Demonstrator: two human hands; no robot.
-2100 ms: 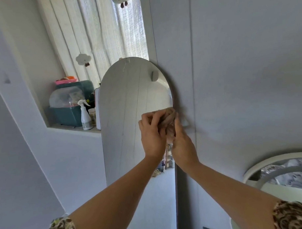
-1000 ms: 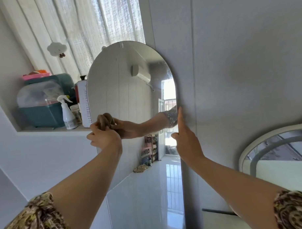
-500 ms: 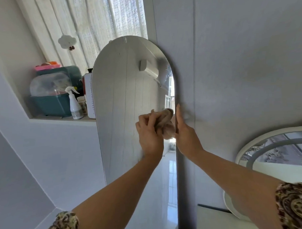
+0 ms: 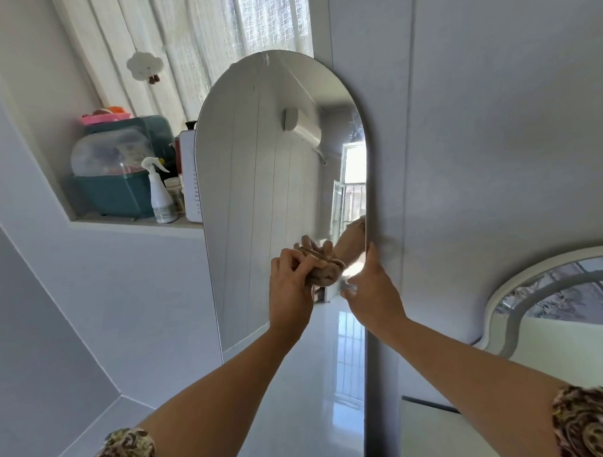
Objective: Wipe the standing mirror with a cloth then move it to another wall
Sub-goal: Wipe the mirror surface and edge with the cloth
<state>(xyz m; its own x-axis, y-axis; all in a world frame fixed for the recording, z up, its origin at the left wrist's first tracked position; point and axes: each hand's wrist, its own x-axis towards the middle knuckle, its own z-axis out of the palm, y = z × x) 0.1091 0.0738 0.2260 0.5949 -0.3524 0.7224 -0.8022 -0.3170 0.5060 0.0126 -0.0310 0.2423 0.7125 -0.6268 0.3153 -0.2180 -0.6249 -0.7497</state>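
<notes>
A tall arched standing mirror [image 4: 274, 167] leans against the grey wall in the middle of the view. My left hand [image 4: 290, 290] presses a bunched brown cloth [image 4: 324, 273] against the glass near the mirror's right edge, about mid-height. My right hand [image 4: 372, 296] grips that right edge, thumb on the front and index finger pointing up along the rim. The glass reflects my left hand, an air conditioner and a bright doorway.
A window ledge [image 4: 136, 223] at the left holds a teal container [image 4: 118, 197], a white spray bottle [image 4: 160, 195] and small jars, under white curtains [image 4: 191, 44]. A second white-framed mirror [image 4: 548, 288] stands at the lower right above a white surface [image 4: 444, 432].
My left hand swept the cloth to the mirror's left edge, then back to the right edge, where it now sits slightly lower. My right hand stayed on the right rim.
</notes>
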